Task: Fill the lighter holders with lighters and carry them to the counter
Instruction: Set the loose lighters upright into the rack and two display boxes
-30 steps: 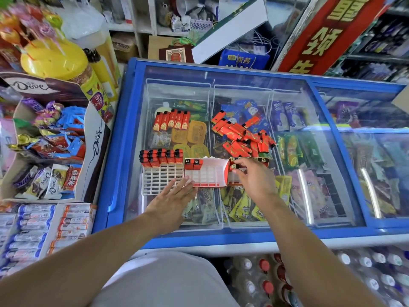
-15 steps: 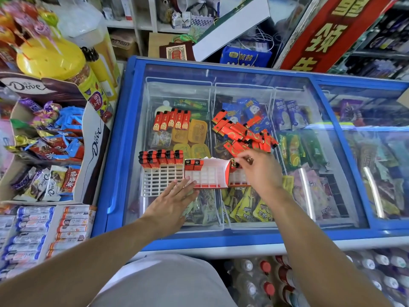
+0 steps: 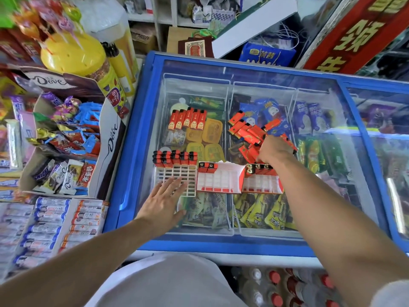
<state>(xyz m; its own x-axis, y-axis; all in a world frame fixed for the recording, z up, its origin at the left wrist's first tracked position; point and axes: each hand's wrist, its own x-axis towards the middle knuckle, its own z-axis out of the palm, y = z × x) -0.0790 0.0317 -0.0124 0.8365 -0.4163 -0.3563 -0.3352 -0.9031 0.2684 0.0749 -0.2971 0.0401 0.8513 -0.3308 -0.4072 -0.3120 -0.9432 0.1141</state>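
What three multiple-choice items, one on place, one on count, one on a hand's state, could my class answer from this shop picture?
1. Where do the lighter holders stand?
A. on the freezer's glass lid
B. on a shelf
C. in the Dove box

2. How many holders stand side by side?
A. one
B. three
C. five

3. How does the left hand lie?
A. curled into a fist
B. flat, fingers straight
C. pinching a lighter

Answers: 1 A, the freezer lid with ice creams beneath bears them; 2 B, a white grid and two red-and-white trays; 3 B, its fingers reach onto the white holder.
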